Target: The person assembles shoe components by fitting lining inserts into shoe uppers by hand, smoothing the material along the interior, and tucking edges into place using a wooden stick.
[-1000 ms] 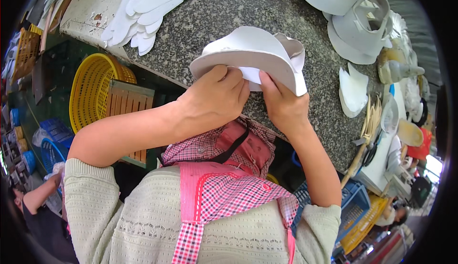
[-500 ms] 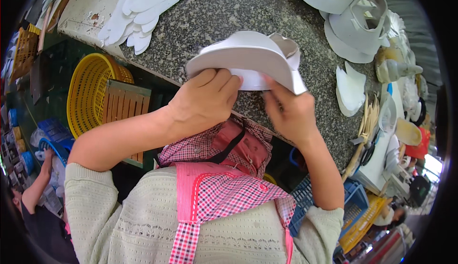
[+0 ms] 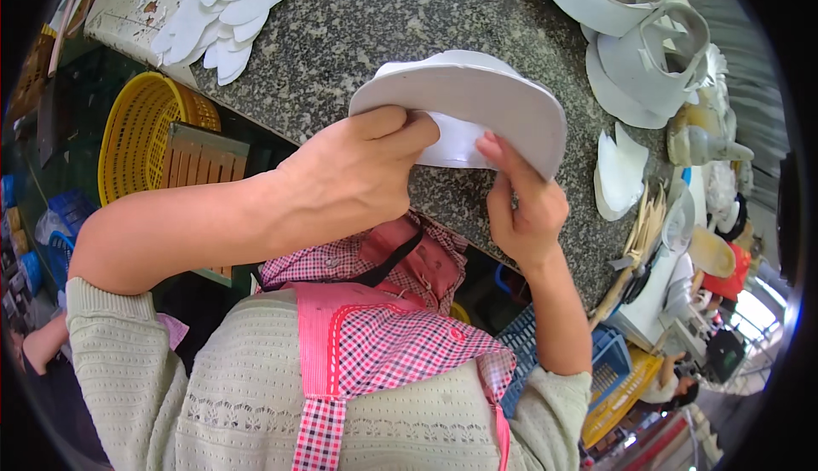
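A white visor-shaped piece point(image 3: 477, 96) with a broad curved brim is held up over the near edge of the speckled stone worktop point(image 3: 366, 24). My left hand point(image 3: 366, 152) is closed on its left side, with bent fingers tucked under the brim. On the near right side my right hand point(image 3: 528, 207) grips the brim, thumb and fingers reaching toward the inner band. The brim hides part of the fingertips and the far side of the piece. At the far right are similar white shaped pieces point(image 3: 626, 88), stacked together with oval openings.
Flat white cut-outs point(image 3: 230, 11) lie fanned at the far left of the worktop. On the right sit curved white pieces point(image 3: 619, 169), thin wooden sticks point(image 3: 643, 228) and a cloudy bottle point(image 3: 703, 143). A yellow basket point(image 3: 128, 147) and a slatted wooden stool point(image 3: 204, 160) stand left, below the worktop.
The visor-shaped piece has turned so more of its brim's flat face shows, and shifted slightly right. Both hands stay on it; my right fingers have moved along the brim.
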Demonstrator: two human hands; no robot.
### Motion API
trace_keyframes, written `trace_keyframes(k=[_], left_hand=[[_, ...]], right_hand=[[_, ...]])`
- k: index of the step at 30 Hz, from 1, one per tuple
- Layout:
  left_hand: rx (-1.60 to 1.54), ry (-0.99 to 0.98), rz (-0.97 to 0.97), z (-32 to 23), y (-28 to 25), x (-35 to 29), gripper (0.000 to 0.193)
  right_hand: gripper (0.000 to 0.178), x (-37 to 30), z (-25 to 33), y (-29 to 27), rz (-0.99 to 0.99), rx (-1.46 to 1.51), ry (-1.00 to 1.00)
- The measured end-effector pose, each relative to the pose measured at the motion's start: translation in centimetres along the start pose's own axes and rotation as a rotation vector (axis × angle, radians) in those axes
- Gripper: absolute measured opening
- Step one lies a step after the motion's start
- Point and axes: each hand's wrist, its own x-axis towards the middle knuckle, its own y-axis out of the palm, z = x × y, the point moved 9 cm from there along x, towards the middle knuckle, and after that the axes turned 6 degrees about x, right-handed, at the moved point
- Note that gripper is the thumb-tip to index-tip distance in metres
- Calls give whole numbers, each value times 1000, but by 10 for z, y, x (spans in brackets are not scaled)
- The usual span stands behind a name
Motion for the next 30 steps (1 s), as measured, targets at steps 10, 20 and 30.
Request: trace_keyframes(k=[10, 20, 30], left_hand=[[-210, 155, 8, 26, -37, 32, 26], [-1554, -442, -364, 72, 17, 39, 80], [-1698, -648, -299, 63, 7, 61, 55]], right_hand=[[48, 12, -1, -1, -82, 70, -23], [46, 10, -28, -26, -446, 1572, 499], [66, 6, -30, -39, -425, 1224, 479]])
